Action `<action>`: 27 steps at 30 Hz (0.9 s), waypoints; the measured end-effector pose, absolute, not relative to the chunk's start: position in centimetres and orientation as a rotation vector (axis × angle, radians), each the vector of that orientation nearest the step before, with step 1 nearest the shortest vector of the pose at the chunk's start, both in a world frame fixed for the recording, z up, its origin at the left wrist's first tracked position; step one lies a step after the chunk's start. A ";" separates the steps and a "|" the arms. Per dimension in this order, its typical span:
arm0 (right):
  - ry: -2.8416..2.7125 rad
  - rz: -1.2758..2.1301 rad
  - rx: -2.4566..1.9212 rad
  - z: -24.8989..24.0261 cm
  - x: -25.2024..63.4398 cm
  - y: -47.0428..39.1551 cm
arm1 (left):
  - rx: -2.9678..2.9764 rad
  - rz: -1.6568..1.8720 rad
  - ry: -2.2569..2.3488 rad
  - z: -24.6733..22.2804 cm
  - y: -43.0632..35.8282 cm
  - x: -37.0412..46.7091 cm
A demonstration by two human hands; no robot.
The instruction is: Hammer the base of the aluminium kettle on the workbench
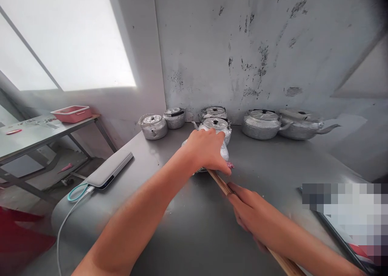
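Currently: R hand (247, 209) on wooden stick (218, 182)

R fingers closed round wooden stick, over mid-worktop (182, 235), slanting twd near edge. L hand (206, 146) arched over its far end; can't tell if L fingers grip. Silver kettle (216, 124) just past L hand; other kettles (260, 124) along worktop's far edge. Power bank (110, 171) nr L edge.

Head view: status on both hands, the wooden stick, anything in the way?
Right hand closed around wooden stick. Left hand farther along, grip unclear, hiding what's beneath. Silver kettles stand just beyond.
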State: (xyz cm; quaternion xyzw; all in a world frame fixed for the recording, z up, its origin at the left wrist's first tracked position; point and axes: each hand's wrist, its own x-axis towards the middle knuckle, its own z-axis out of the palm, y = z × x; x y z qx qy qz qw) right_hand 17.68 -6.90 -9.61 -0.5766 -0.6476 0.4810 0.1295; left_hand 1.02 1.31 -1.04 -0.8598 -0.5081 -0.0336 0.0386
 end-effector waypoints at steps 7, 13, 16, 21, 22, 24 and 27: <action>-1.863 1.396 -1.696 -10.6 17.5 -7.3 | -2.618 -0.149 -1.585 -1.4 1.4 1.0; -1.871 1.297 -1.639 -10.6 17.3 -7.4 | -2.599 -0.093 -1.619 -1.0 1.0 1.2; -1.821 1.320 -1.665 -10.5 17.1 -7.6 | -2.594 -0.096 -1.609 -1.1 1.1 1.2; -1.688 1.460 -1.718 -10.7 16.9 -8.0 | -2.596 -0.113 -1.591 -1.3 1.4 1.1; -1.678 1.466 -1.725 -10.7 16.8 -7.9 | -2.595 -0.110 -1.592 -1.3 1.4 1.1; -1.669 1.475 -1.729 -10.7 16.7 -7.8 | -2.592 -0.099 -1.600 -1.2 1.4 1.1; -1.636 1.491 -1.687 -10.5 16.6 -7.7 | -2.590 -0.086 -1.610 -1.1 1.3 1.2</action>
